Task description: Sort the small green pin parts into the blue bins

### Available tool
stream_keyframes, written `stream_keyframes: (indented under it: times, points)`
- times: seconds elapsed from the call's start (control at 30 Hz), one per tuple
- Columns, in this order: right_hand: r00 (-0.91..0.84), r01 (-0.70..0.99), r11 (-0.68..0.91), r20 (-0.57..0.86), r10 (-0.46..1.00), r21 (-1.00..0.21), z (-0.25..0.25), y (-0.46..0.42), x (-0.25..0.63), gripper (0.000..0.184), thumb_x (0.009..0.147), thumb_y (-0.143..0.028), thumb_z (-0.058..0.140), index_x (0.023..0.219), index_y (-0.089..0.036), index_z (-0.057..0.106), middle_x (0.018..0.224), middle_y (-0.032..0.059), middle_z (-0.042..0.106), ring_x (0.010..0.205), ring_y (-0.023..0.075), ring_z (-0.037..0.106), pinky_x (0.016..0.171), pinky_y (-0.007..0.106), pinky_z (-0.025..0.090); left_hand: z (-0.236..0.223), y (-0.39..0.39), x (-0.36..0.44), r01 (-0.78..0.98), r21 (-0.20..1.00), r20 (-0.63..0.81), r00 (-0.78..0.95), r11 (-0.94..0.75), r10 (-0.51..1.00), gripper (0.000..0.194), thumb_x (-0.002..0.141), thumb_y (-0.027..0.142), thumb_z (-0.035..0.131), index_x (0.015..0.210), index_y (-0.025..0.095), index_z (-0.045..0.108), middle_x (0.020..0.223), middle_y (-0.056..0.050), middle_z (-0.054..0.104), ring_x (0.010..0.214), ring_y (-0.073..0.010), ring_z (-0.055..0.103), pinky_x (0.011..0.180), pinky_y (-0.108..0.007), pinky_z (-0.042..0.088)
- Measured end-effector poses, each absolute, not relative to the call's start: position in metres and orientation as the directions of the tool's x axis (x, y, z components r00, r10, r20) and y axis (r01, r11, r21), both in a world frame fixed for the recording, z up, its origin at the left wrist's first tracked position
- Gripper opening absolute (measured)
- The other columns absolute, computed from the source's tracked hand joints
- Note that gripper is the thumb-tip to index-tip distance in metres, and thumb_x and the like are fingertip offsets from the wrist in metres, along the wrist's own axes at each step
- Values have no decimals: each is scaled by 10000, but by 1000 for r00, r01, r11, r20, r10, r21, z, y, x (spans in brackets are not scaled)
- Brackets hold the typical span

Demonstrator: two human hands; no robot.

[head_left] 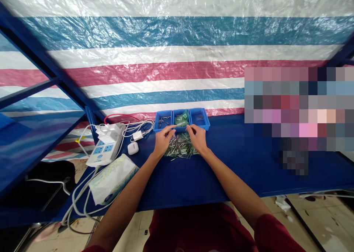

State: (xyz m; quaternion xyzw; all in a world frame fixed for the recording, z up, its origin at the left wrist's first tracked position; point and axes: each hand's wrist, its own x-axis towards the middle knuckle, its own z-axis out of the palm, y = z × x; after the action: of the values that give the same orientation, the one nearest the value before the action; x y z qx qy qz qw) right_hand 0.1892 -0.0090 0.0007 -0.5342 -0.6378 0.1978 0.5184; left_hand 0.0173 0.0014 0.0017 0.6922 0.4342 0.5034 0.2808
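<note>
My left hand (163, 140) is over the left side of a pile of thin metal pins (179, 148), its thumb and index finger drawn together. Across from it, my right hand (197, 137) is pinched closed at the pile's right side. Whatever either hand holds is too small to make out. Just beyond my fingertips stand three joined blue bins. Several loose metal pins lie in the left bin (158, 127). Small green-tinted plastic bags (181, 120) fill the middle bin, and the right bin (206, 126) has a few small pieces in it. Greenish plastic shows among the piled pins.
To the left lie a power strip (101, 153) with plugs and cables, a white earbud case (133, 148), a white adapter (137, 135) and a tissue pack (113, 178). A striped tarp (166, 71) hangs behind the blue table (235, 163). The right side is pixelated.
</note>
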Motion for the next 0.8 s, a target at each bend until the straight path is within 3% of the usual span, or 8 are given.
stream_keyframes:
  times: [0.13,0.27,0.67,0.8]
  points:
    - [-30,444,447,485,874,-777,-1,-9,187,276,900,-358,473,908,-188,690,830,43,678,624,145,552,648,262,444,2,2,18,168,911,342,204,-377,917,374,846,376,592,1165,181,568,575,38,544,468,-81,425,470,-200,316]
    - [-171,421,525,504,847,-740,-6,-8,184,224,893,-325,509,855,-201,692,816,42,663,671,151,566,677,259,454,2,1,18,81,950,275,237,-302,932,491,820,386,621,1251,197,483,561,50,535,472,-86,467,467,-189,342]
    - [-196,436,510,475,858,-741,-4,-8,186,202,904,-324,504,838,-198,648,826,28,649,688,145,562,685,250,436,2,2,18,47,958,261,276,-285,925,438,826,449,619,1174,198,529,508,67,506,377,-57,363,388,-178,259]
    - [-181,432,528,503,845,-731,-6,-7,186,204,907,-308,489,811,-190,626,808,28,643,675,141,551,682,248,427,2,2,17,56,947,291,257,-315,921,414,833,439,615,1157,186,563,570,40,575,395,-61,422,407,-181,330]
